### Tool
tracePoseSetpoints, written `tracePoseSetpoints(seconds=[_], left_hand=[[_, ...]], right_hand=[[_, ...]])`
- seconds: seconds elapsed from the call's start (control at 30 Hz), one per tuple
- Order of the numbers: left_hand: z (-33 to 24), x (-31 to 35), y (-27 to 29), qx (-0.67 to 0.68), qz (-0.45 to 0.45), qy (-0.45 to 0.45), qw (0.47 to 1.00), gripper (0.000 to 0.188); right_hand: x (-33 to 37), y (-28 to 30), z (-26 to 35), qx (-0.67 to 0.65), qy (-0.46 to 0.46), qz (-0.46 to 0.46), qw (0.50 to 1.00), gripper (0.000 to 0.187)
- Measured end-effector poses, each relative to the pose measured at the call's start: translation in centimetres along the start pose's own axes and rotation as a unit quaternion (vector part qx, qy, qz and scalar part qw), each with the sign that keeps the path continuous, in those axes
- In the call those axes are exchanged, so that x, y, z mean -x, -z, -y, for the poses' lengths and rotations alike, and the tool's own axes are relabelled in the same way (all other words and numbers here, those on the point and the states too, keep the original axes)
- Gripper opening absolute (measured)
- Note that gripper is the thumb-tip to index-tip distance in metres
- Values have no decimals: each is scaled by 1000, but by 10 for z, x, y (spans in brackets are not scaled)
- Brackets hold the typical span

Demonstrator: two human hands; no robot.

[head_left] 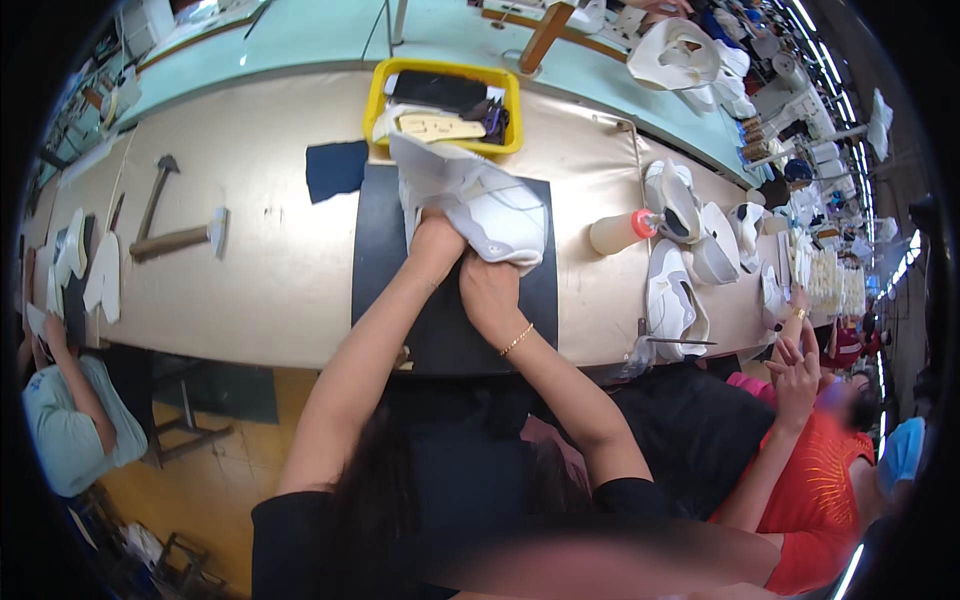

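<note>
A white shoe upper (490, 205) with pale grey panels is held tilted above a dark rectangular mat (430, 325). My left hand (438, 243) reaches up into its near side, and the upper hides those fingers. Against the lower edge of the upper, my right hand (490, 298) is closed on it with the knuckles bent. What the right fingertips press on is out of sight. Just beyond the upper stands a yellow basket (372, 105) with a dark flat object, cream shaped pieces and small dark items in it. A dark blue fabric piece (335, 171) lies left of the basket.
Two hammers (170, 241) lie on the left of the table (270, 290). To the right are a bottle with a red cap (615, 235), several white shoe uppers (672, 295) and scissors (680, 341). Co-workers sit on both sides, one in a red shirt (815, 490).
</note>
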State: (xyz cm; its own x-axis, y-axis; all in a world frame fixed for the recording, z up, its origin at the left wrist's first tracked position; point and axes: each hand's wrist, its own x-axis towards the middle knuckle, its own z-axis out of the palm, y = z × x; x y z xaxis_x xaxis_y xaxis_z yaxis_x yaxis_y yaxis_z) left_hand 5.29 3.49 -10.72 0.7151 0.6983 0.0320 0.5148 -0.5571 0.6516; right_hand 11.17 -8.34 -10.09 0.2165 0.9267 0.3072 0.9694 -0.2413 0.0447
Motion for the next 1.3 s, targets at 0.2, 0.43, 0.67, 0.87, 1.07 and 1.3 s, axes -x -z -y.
tracePoseSetpoints(seconds=[0.2, 0.43, 0.67, 0.87, 1.07, 1.3], left_hand=[[7, -11, -6, 96, -12, -16, 995, 40], [5, -2, 8, -167, -29, -201, 965, 30], [28, -25, 2, -89, -60, -173, 979, 18], [27, -54, -6, -128, -47, -153, 979, 20], [39, -54, -16, -170, -46, -171, 969, 19], [41, -51, -17, -105, -75, -131, 983, 20]], right_hand=[[1, -5, -9, -17, 0, 28, 999, 24], [-8, 5, -23, -58, 58, 19, 996, 29], [-16, 14, -26, -19, 59, 152, 986, 29], [-17, 17, -28, 19, 90, 177, 980, 39], [-9, 13, -22, 46, 101, 117, 987, 32], [-8, 9, -22, 52, 100, 95, 989, 25]])
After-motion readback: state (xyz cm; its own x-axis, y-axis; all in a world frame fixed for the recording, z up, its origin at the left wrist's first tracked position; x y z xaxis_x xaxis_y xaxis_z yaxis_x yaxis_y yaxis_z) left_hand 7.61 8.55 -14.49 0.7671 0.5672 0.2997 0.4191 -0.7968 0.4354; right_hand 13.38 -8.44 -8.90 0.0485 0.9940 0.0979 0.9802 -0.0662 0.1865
